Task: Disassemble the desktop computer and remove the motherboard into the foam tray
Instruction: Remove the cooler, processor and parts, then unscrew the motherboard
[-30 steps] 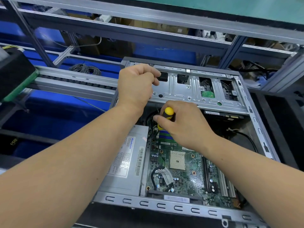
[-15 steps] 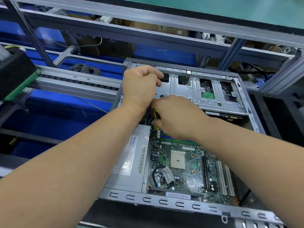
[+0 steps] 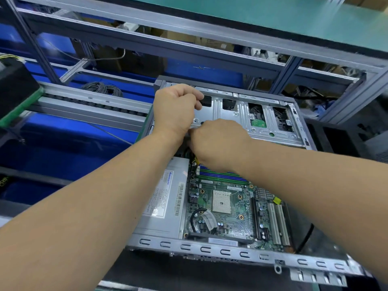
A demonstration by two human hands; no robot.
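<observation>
A: Compared with a second ago, the right hand (image 3: pixel 218 143) sits higher and further left, tucked against the left wrist, and the yellow handle that stood clear in its grip is now almost hidden; only a sliver of the yellow screwdriver (image 3: pixel 196 159) peeks out below the palm.

B: And the left hand (image 3: pixel 175 108)?

A: Much where it was, fingers curled over the top edge of the drive cage (image 3: pixel 260 120), clamped on the metal. The right fingers are wrapped round the tool, though the tip is out of sight.

B: Where's the motherboard (image 3: pixel 228 208)?

A: Seated in the case (image 3: pixel 210 248), beside the power supply (image 3: pixel 165 206), with its socket bare and the memory slots just under the right hand. No foam tray in view.

B: So what's the step?

A: I'd judge it's a fastener or cable at the board's far corner, under the cage. Best keep the driver square to the screw, press firmly before turning, and let the left hand steady the cage so nothing slips onto the slots
</observation>
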